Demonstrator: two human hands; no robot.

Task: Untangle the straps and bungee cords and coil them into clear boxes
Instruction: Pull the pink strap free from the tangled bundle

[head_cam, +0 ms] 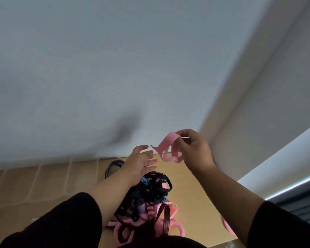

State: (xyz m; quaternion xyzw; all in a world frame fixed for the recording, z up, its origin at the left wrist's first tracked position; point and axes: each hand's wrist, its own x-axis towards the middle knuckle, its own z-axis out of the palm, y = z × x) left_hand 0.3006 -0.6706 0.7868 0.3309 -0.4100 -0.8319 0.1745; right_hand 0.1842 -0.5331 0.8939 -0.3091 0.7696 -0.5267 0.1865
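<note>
Two hands raised. Right hand (193,149) pinches looped pink strap (168,147) aloft; left hand (141,162) spread wide, fingers straight, just beside it. Tangled pile of straps and bungee cords (150,203) on tan table (195,194) below. No legible writing.

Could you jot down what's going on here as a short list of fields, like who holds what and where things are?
right hand: raised, pinching a pink strap
left hand: open, fingers straight, reaching toward the strap
pile of straps and cords: tangled on the tan table, below the hands
clear boxes: none in view
background: pale wall
</note>
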